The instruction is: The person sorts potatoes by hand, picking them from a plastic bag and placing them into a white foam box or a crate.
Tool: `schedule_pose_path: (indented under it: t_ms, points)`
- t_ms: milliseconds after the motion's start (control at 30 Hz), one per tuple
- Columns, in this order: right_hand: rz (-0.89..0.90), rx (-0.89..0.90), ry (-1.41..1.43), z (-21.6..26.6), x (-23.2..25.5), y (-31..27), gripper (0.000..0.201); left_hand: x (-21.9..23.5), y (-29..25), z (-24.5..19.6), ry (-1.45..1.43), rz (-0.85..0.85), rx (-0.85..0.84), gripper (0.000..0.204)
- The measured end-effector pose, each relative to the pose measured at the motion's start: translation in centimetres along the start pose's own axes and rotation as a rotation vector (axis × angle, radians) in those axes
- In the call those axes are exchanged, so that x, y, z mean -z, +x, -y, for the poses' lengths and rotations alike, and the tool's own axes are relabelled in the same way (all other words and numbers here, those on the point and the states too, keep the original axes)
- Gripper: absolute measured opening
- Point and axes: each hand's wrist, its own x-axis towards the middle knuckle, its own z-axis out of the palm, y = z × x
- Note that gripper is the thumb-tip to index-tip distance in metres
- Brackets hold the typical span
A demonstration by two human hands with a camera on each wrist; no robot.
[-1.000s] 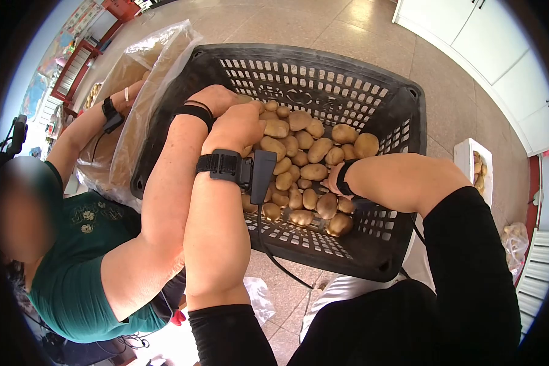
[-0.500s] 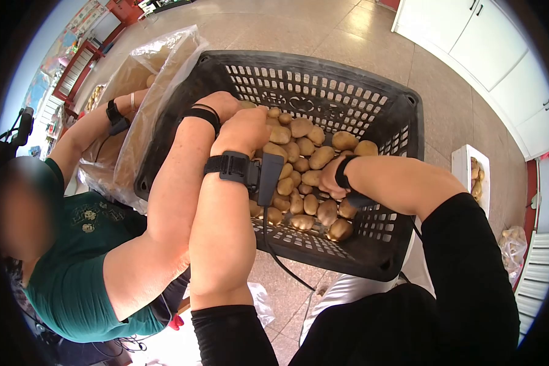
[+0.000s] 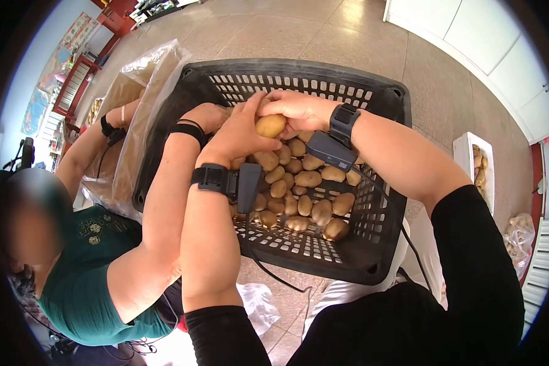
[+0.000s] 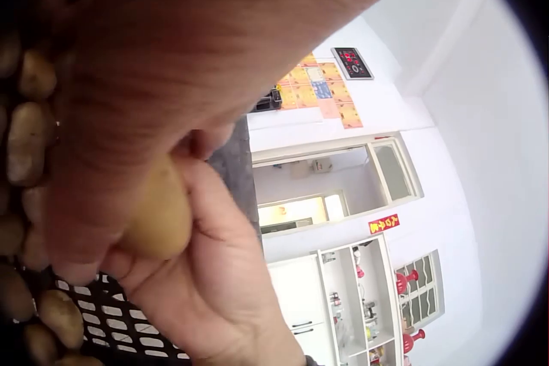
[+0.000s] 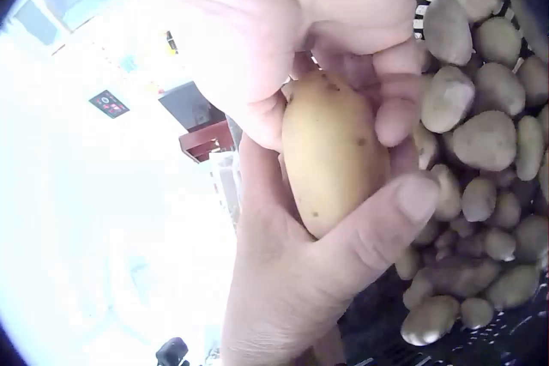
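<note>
A yellow-brown potato (image 3: 270, 125) is held between my two hands above the black crate (image 3: 384, 201). My left hand (image 3: 235, 133) grips it with the thumb on the near side and the fingers beyond. From the right, my right hand (image 3: 299, 111) grips the other end, its fingers curled about it. The right wrist view shows the smooth potato (image 5: 330, 156) with a few dark spots, both hands wrapped around it. Below them, many loose potatoes (image 3: 308, 179) cover the crate's bottom.
Another person's hand (image 3: 206, 116) reaches into the crate beside my left hand. To the left stands a box lined with clear plastic (image 3: 141, 104). A white bin of potatoes (image 3: 463, 160) and a plastic bag (image 3: 518, 241) sit on the right. Cables (image 3: 268, 268) trail from my wrists.
My right hand has left the potatoes at the crate's right side and moved up and left to my left hand. A potato now shows between them. My left hand has turned, its thumb now visible.
</note>
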Motion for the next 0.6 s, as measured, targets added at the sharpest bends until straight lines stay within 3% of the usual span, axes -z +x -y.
schedule_pose_path:
  t_ms: [100, 267, 333, 367, 467, 533, 600]
  points:
    - [0.101, 0.056, 0.066, 0.4, 0.1, 0.0, 0.028, 0.0, 0.3, -0.2, -0.107, 0.01, 0.04, 0.087]
    - [0.099, 0.107, 0.077, 1.0, 0.6, 0.3, 0.03, -0.4, 1.5, 1.1, -0.24, -0.015, 0.036, 0.071]
    - [0.098, 0.128, 0.107, 1.1, 0.7, 0.6, 0.031, -0.4, 1.3, 1.0, -0.351, -0.091, 0.134, 0.069]
    - [0.106, 0.142, 0.124, 1.3, 0.6, 0.5, 0.032, -0.3, 1.3, 0.8, -0.343, -0.086, 0.134, 0.069]
    - [0.174, 0.118, 0.085, 2.0, 0.5, 0.2, 0.033, 0.2, 1.0, 0.0, -0.705, 0.0, 0.277, 0.054]
    - [0.158, 0.128, 0.092, 2.1, 0.5, 0.1, 0.035, 0.2, 0.8, 0.1, -0.677, -0.01, 0.297, 0.05]
    - [-0.475, 0.651, -0.883, 2.2, 0.7, 0.4, 0.033, 0.0, 0.7, 0.6, -0.651, -0.022, 0.32, 0.046]
